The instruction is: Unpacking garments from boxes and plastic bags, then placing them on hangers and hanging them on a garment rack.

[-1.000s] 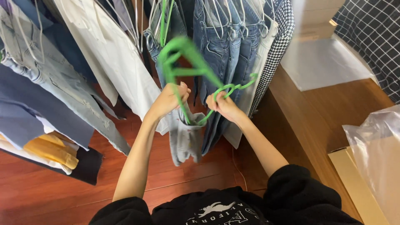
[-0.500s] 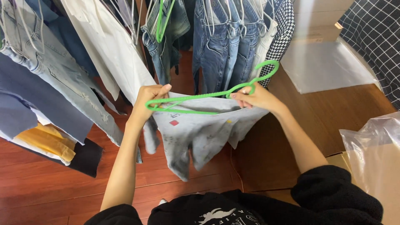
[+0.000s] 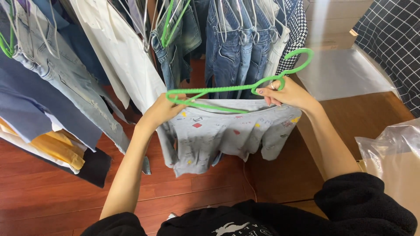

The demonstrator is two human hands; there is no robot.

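A bright green plastic hanger (image 3: 227, 89) lies level in front of me, its hook pointing up to the right. A small light grey garment (image 3: 218, 133) with little coloured prints hangs from it, spread out flat. My left hand (image 3: 162, 110) grips the hanger's left end together with the garment's edge. My right hand (image 3: 286, 93) holds the hanger's neck just below the hook, fingers over the garment's top edge.
A crowded rack of hanging clothes fills the top: blue jeans (image 3: 238, 41), a white garment (image 3: 116, 48), pale ripped jeans (image 3: 65, 83), a houndstooth piece (image 3: 292, 32). A wooden platform (image 3: 363, 116) with clear plastic bags (image 3: 393, 153) is at right. Red wood floor (image 3: 52, 196) lies below.
The hanger went from tilted and bunched with the garment to level and spread wide. The grey garment now hangs open on it, and both hands moved apart and slightly up.
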